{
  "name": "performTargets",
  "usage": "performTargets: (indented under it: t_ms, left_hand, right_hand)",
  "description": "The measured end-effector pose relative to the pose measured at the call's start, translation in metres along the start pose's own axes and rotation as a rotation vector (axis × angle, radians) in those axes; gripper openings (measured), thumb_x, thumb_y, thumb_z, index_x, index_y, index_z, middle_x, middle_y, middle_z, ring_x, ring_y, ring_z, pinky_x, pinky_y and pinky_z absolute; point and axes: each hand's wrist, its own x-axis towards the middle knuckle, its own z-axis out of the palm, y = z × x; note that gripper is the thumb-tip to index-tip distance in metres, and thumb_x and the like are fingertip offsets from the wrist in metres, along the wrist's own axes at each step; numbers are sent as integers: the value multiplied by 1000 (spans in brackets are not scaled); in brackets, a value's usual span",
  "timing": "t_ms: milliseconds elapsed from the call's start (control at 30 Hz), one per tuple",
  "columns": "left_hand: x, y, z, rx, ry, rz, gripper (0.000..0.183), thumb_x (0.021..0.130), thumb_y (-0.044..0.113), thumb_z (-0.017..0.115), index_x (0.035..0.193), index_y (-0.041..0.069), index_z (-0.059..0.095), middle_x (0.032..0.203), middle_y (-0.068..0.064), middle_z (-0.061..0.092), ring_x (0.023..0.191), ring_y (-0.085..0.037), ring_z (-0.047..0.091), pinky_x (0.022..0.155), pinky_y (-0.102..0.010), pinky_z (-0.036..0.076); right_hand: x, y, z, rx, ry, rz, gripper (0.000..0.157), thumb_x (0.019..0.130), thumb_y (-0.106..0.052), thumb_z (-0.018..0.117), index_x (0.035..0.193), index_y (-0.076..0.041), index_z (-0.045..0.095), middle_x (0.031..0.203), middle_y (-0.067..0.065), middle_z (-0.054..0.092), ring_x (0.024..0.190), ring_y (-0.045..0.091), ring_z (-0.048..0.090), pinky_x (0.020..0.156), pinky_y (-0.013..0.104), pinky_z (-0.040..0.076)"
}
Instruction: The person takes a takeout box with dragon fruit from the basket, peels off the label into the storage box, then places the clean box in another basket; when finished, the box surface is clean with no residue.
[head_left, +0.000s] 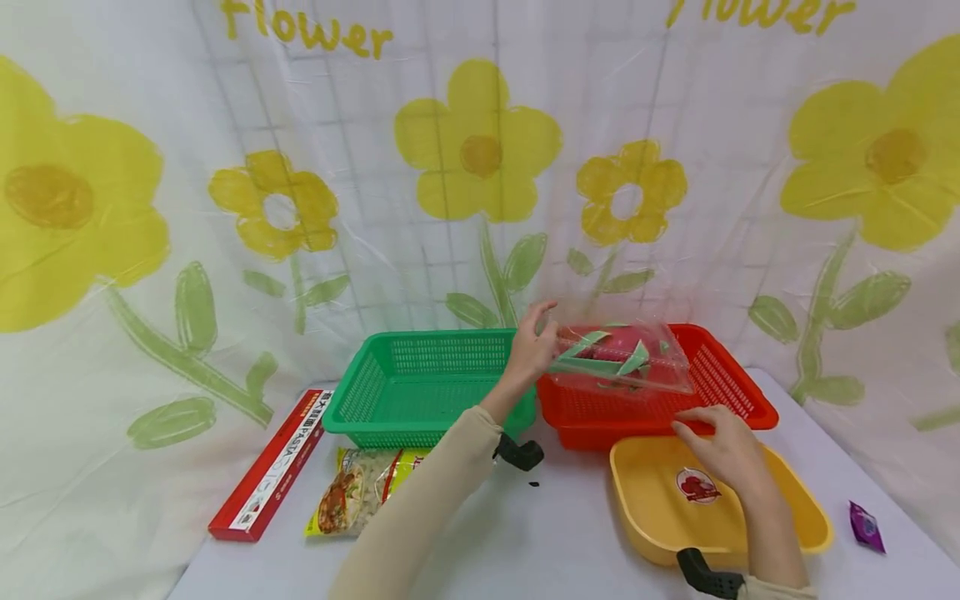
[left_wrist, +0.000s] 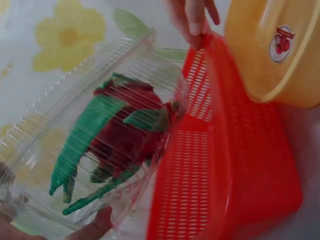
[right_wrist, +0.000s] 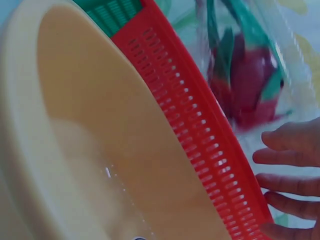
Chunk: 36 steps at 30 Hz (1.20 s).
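Observation:
My left hand (head_left: pixel 531 348) holds a clear plastic clamshell box (head_left: pixel 663 377) by its left end, tilted above the red basket (head_left: pixel 588 435). Inside the box lies a dragon fruit (left_wrist: pixel 120 145), dark red with long green scales. My right hand (head_left: pixel 723 450) hovers over the yellow basin (head_left: pixel 648 508), its fingers (right_wrist: pixel 287 185) loosely spread and extended at the red basket's rim. Whether those fingertips press on the rim or only lie beside it is hard to tell. Nothing shows between the right thumb and fingers.
A green basket (head_left: pixel 427 437) stands left of the red one. In front of it lies a pasta bag (head_left: pixel 360 492), partly behind my left sleeve. A long red pasta box (head_left: pixel 270 467) is at far left, a small purple packet (head_left: pixel 866 527) at far right. A flowered curtain (head_left: pixel 480 267) hangs behind.

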Motion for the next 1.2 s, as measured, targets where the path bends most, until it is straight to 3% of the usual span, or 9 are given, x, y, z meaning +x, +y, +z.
performTargets:
  t_ms: [133,200,300,433,567,800,933,1067,1200]
  left_hand:
    - [15,-9,32,33,-12,-61,40,99,24,45,137,20,57,138,-6,52,99,-24,61,85,-37,50]
    - [18,-14,45,33,-12,-106,40,99,27,45,137,21,58,137,-3,54,108,-22,58,90,-38,48]
    - [18,-23,56,-3,-8,-152,41,99,26,45,137,18,58,130,-6,57,102,-24,59,86,-40,50]
    - [16,-33,67,16,-10,-159,41,99,26,48,136,13,58,130,-7,57,110,-25,57,93,-42,49]
    - [16,-44,76,68,-22,-201,41,100,27,50,137,11,56,135,-6,54,117,-25,53,99,-43,47]
    - [17,-55,84,60,-68,-244,44,102,26,46,143,10,48,139,-7,51,122,-26,51,101,-44,46]
    - [13,-55,83,135,-97,-293,46,103,28,42,144,7,43,143,-10,48,128,-27,47,107,-45,40]
    - [13,-54,88,172,-163,-381,50,105,32,41,146,6,35,142,-14,46,128,-28,47,108,-45,39]
    - [13,-53,95,168,-250,-423,58,104,33,42,152,5,25,149,-15,38,134,-28,41,111,-45,36]
  right_hand:
    - [0,2,-2,4,-4,7,38,96,-28,64,117,3,68,118,27,59,108,43,52,87,62,47]
    - [-1,2,-1,8,-7,14,39,96,-30,64,117,3,68,119,27,59,110,44,51,89,63,47]
    - [-2,2,1,18,-15,17,39,97,-30,64,118,3,68,119,26,59,111,44,51,91,64,45]
    - [-3,3,3,20,-7,16,39,96,-29,64,116,4,69,118,27,60,111,44,51,91,65,44]
    - [-2,4,2,25,7,1,37,96,-28,63,115,4,70,118,26,60,111,44,51,90,65,44]
    - [1,3,-2,23,18,-9,39,97,-31,63,115,3,70,117,25,61,110,42,52,90,65,44]
    - [2,3,-3,26,14,-9,40,97,-32,63,116,3,69,118,26,61,111,43,52,92,65,43]
    - [2,2,-3,26,12,6,43,97,-34,62,118,3,68,120,27,59,112,43,51,92,65,43]
    - [1,2,-2,28,-12,37,48,97,-37,61,121,4,66,122,28,57,113,44,49,92,65,43]
